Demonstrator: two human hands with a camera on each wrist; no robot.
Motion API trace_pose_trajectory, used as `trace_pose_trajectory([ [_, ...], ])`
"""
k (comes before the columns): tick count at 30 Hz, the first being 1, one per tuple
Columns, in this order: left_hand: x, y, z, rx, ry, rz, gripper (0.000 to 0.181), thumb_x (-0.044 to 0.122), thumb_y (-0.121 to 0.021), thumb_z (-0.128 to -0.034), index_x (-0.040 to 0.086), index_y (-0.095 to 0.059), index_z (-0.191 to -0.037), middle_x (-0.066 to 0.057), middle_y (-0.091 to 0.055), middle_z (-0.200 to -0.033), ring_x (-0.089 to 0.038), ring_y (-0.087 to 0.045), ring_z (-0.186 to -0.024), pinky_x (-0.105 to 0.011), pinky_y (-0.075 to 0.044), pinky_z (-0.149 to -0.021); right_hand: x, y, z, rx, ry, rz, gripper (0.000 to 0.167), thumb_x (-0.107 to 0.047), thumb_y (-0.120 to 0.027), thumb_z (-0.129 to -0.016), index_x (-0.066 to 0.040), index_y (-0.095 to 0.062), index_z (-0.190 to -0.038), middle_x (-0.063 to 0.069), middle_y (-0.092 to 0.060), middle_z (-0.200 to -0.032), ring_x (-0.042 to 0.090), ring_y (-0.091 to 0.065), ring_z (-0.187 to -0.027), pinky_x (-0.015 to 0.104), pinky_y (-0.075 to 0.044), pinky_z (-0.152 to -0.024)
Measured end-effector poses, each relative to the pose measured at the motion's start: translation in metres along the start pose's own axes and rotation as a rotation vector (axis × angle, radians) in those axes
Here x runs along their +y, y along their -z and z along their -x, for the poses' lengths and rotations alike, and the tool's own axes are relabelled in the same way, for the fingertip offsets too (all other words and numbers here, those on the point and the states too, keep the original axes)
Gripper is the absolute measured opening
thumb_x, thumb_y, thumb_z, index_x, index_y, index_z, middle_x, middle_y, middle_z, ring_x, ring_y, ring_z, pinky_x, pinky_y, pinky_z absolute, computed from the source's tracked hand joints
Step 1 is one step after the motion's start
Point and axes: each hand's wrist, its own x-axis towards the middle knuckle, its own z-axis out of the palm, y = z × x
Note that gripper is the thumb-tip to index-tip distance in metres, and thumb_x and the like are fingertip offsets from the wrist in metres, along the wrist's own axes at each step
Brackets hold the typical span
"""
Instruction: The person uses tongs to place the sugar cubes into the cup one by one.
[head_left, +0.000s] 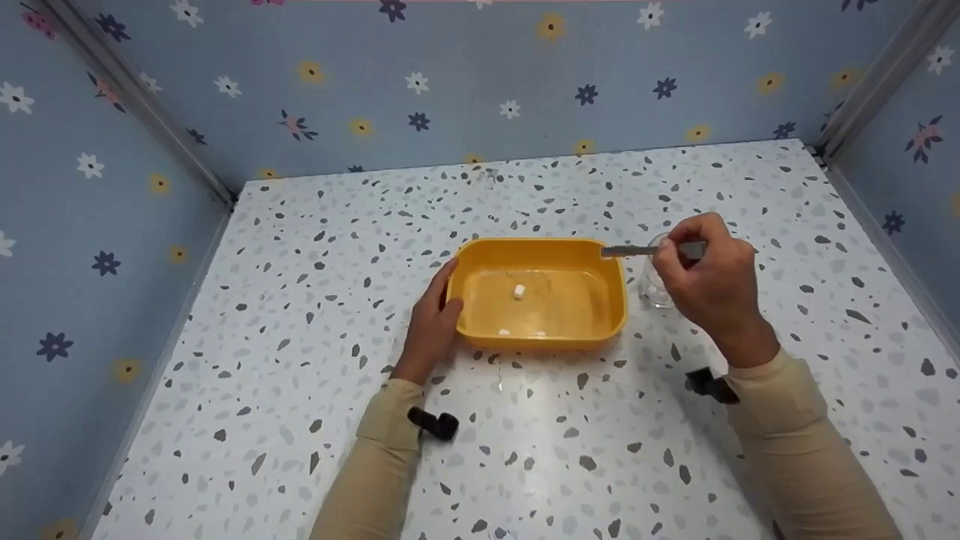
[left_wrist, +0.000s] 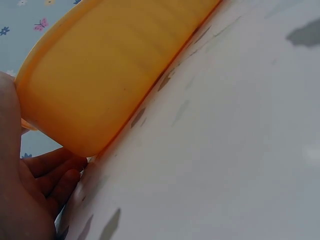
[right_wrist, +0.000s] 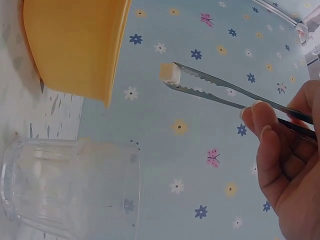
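A yellow plastic container (head_left: 540,341) stands on the speckled table, with a small white cube (head_left: 519,292) on its floor. At its left end my left hand (head_left: 433,322) holds the side, the thumb near the rim; in the left wrist view the fingers (left_wrist: 60,175) lie against the lower corner. My right hand (head_left: 712,281) pinches metal tweezers (head_left: 634,251), which point left over the container's right rim. Between the serrated tips, the right wrist view shows a small white cube (right_wrist: 171,73). A clear glass (right_wrist: 75,185) stands below the tweezers, right of the container, partly hidden by my right hand in the head view.
The table (head_left: 360,465) is white with grey specks. Blue flowered panels (head_left: 480,82) rise at the back and both sides. A dark strap-like piece sits at each wrist, over the beige sleeves (head_left: 787,435).
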Motion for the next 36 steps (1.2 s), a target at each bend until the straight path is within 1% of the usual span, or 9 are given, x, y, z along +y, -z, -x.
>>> trace_pose_trajectory([
  [3, 0.0, 0.0, 0.0, 0.001, 0.008, 0.001, 0.062, 0.02, -0.046, -0.096, 0.038, -0.036, -0.154, 0.014, -0.038, -0.155, -0.007, -0.044, -0.132, -0.032, -0.036, -0.111, -0.001, 0.004, -0.002, -0.015, 0.009, 0.016, 0.006, 0.0, -0.063, -0.085, 0.004, -0.059, -0.089, 0.011, -0.067, -0.073, 0.014, -0.058, -0.057, 0.005, -0.042, -0.062],
  [7, 0.0, -0.001, -0.001, 0.0, 0.008, -0.009, 0.062, 0.02, -0.046, -0.0962, 0.037, -0.036, -0.155, 0.013, -0.038, -0.156, -0.008, -0.043, -0.134, -0.033, -0.035, -0.112, 0.0, 0.01, -0.005, -0.014, 0.003, 0.039, 0.006, 0.0, -0.061, -0.086, 0.004, -0.06, -0.09, 0.01, -0.067, -0.074, 0.015, -0.058, -0.058, 0.007, -0.043, -0.062],
  [13, 0.001, -0.001, -0.001, 0.002, -0.012, -0.032, 0.062, 0.018, -0.046, -0.0963, 0.035, -0.036, -0.155, 0.01, -0.038, -0.156, -0.01, -0.041, -0.137, -0.034, -0.034, -0.113, 0.003, 0.018, -0.006, 0.018, -0.037, 0.08, 0.005, 0.0, -0.06, -0.086, 0.004, -0.06, -0.089, 0.011, -0.068, -0.075, 0.013, -0.055, -0.058, 0.008, -0.039, -0.06],
  [20, 0.001, 0.0, 0.0, 0.001, 0.002, -0.018, 0.062, 0.02, -0.046, -0.0966, 0.037, -0.036, -0.155, 0.011, -0.039, -0.156, -0.01, -0.044, -0.133, -0.035, -0.036, -0.111, 0.007, 0.022, -0.01, 0.046, -0.049, 0.079, 0.004, 0.001, -0.06, -0.087, 0.004, -0.06, -0.09, 0.011, -0.067, -0.072, 0.007, -0.05, -0.056, 0.01, -0.037, -0.058],
  [27, -0.001, 0.0, 0.0, 0.001, -0.008, -0.012, 0.061, 0.021, -0.045, -0.0962, 0.035, -0.036, -0.155, 0.013, -0.041, -0.153, -0.009, -0.048, -0.127, -0.034, -0.037, -0.11, 0.01, 0.03, -0.012, 0.065, -0.069, 0.125, 0.006, 0.001, -0.059, -0.086, 0.004, -0.06, -0.091, 0.013, -0.066, -0.071, 0.002, -0.047, -0.055, 0.013, -0.035, -0.057],
  [33, -0.001, 0.0, 0.0, 0.0, -0.009, -0.017, 0.061, 0.022, -0.045, -0.096, 0.035, -0.036, -0.155, 0.013, -0.04, -0.154, -0.009, -0.046, -0.13, -0.034, -0.036, -0.111, 0.015, 0.038, -0.015, 0.088, -0.108, 0.14, 0.01, -0.001, -0.056, -0.086, 0.006, -0.06, -0.092, 0.014, -0.065, -0.069, 0.0, -0.045, -0.054, 0.014, -0.034, -0.056],
  [36, 0.0, 0.0, 0.0, 0.002, -0.006, -0.017, 0.062, 0.022, -0.045, -0.0958, 0.036, -0.036, -0.155, 0.014, -0.04, -0.154, -0.009, -0.046, -0.13, -0.034, -0.037, -0.11, 0.017, 0.039, -0.016, 0.085, -0.135, 0.155, 0.01, -0.001, -0.057, -0.086, 0.006, -0.06, -0.093, 0.014, -0.064, -0.07, -0.002, -0.044, -0.054, 0.014, -0.033, -0.055],
])
